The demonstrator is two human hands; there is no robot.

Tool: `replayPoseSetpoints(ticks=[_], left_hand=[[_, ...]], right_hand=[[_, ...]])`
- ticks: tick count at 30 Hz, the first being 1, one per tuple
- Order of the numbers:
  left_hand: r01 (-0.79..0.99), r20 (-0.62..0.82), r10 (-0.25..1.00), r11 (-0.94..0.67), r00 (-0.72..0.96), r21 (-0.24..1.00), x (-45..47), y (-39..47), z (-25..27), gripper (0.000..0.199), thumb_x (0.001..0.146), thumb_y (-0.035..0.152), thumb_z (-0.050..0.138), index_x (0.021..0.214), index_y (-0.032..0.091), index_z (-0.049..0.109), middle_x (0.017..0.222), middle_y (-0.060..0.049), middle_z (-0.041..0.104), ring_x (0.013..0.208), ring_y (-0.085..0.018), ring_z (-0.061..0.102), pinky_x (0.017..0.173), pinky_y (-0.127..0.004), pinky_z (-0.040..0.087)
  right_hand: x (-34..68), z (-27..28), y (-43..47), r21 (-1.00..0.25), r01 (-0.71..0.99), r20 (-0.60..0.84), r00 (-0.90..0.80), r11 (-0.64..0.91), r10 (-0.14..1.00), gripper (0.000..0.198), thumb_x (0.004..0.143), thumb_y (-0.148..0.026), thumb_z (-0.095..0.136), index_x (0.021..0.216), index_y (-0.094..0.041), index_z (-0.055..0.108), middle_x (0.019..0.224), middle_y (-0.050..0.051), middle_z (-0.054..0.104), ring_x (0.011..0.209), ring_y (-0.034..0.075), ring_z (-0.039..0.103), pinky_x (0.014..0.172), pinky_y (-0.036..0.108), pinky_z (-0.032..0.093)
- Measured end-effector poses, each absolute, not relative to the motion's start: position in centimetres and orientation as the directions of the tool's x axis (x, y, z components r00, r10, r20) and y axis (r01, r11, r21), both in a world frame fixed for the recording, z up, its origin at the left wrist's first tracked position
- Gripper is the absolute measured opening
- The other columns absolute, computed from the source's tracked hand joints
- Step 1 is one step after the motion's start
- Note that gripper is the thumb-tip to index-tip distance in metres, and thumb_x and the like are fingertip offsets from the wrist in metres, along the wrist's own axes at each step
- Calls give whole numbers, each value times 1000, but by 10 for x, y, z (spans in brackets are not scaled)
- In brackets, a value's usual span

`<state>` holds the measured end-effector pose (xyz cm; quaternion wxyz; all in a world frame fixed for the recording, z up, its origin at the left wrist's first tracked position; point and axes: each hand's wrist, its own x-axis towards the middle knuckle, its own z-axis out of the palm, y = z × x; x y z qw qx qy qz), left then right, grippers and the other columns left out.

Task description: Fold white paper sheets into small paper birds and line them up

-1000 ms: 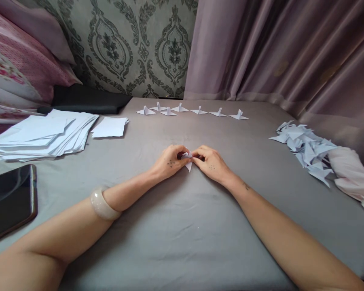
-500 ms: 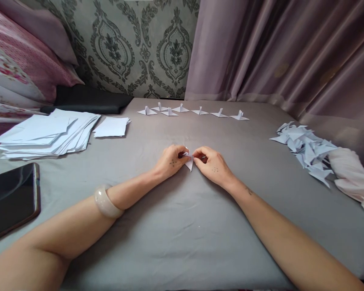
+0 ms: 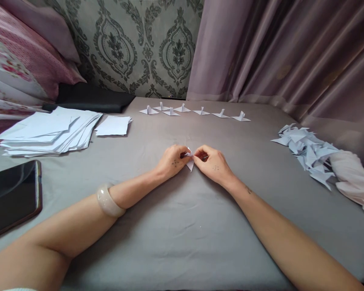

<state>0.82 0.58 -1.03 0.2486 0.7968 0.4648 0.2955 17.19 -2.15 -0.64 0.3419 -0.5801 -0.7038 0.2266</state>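
Observation:
Between my hands, at the middle of the grey cloth [image 3: 182, 234], is a small folded piece of white paper [image 3: 190, 165] with a pointed tip toward me. My left hand [image 3: 173, 160] pinches its left side between thumb and fingers. From the right, the thumb and forefinger of my right hand [image 3: 214, 163] are closed on the paper's upper edge. The fingers cover most of the upper folds. Farther back stands a row of several folded paper figures [image 3: 202, 111], each with flat points and an upright middle.
At the left lie a stack of white paper sheets [image 3: 45, 131], a smaller pile of paper squares [image 3: 113, 126] and a phone [image 3: 13, 198]. A heap of folded paper cranes [image 3: 306, 147] lies at the right beside a pale cloth [image 3: 352, 173]. Behind hang curtains [image 3: 245, 52].
My right fingertips have moved slightly left and now meet the folded paper near my left fingers. The whole view has shifted a little.

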Motion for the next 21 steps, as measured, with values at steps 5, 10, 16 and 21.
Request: replayPoseSetpoints(ticks=[5, 10, 16, 21], left_hand=[[584, 211, 898, -415, 387, 697, 8, 7, -10, 11, 78, 22, 58, 77, 15, 67, 63, 2, 56, 59, -10, 45, 58, -22, 34], [572, 208, 897, -413, 390, 709, 8, 7, -11, 13, 79, 26, 58, 74, 15, 65, 61, 3, 52, 58, -10, 42, 57, -22, 34], [578, 208, 902, -406, 379, 708, 9, 6, -10, 12, 78, 25, 58, 76, 15, 65, 63, 2, 54, 59, -10, 44, 58, -22, 35], [561, 193, 902, -395, 386, 727, 9, 7, -11, 14, 78, 23, 57, 82, 16, 69, 63, 2, 57, 58, -10, 46, 59, -22, 36]], right_hand=[[173, -10, -23, -669, 702, 252, -94, 244, 963, 9, 78, -22, 57, 78, -22, 66, 80, 0, 69, 71, 14, 61, 67, 28, 46], [173, -10, -25, -673, 707, 239, -69, 216, 969, 11, 78, -22, 57, 83, -23, 67, 79, 1, 70, 71, 15, 62, 67, 29, 47], [175, -9, -26, -681, 695, 241, -85, 230, 967, 10, 78, -21, 57, 81, -23, 67, 76, -1, 69, 70, 14, 62, 67, 28, 46], [174, -8, -27, -680, 686, 255, -111, 260, 960, 11, 78, -20, 55, 78, -22, 66, 78, 0, 69, 70, 14, 62, 68, 27, 46]])
